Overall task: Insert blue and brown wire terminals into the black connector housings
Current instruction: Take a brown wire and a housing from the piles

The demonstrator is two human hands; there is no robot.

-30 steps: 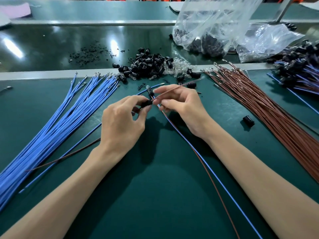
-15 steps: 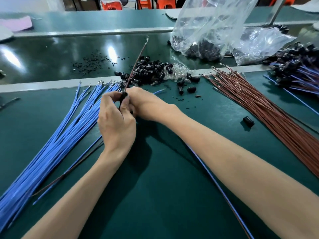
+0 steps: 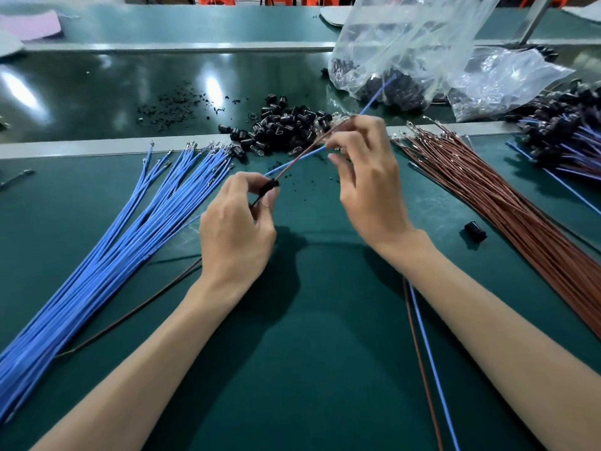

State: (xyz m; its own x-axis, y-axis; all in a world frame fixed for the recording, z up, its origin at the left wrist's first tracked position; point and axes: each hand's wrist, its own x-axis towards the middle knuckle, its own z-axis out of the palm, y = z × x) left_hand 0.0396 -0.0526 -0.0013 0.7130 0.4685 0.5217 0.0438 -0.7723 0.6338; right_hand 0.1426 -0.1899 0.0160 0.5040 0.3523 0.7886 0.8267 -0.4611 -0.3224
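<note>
Step in hand: Seating of one wire pair in one housing; judged to be at the insertion or pull-check stage.
Left hand (image 3: pixel 235 232): Fingers curled; thumb and forefinger pinch the black connector housing (image 3: pixel 269 187), held above the green mat (image 3: pixel 292 369).
Right hand (image 3: pixel 370 190): Thumb and forefinger pinch the blue wire (image 3: pixel 374 99) a short way up from the housing; the brown wire (image 3: pixel 309 150) runs across the same fingers. The remaining fingers are loosely spread.
Wire routing: Both wires converge on the rear of the housing. Terminal seating inside the cavities cannot be seen.
Stock, left: Blue wire bundle (image 3: pixel 113 255), terminals pointing away from the person.
Stock, right: Brown wire bundle (image 3: pixel 520 229), well apart from the hands.
Housing supply: Loose pile of housings (image 3: pixel 286 128) just beyond the hands; one stray housing (image 3: pixel 474 231) beside the brown bundle.
Finished units: Heap of wired housings (image 3: pixel 566 135) at far right.
Next move: Hold the housing steady and load each wire along its own axis. Confirm that neither terminal backs out, then place the unit with the finished heap.
Caution: Side load on the thin wires may bend a terminal.
</note>
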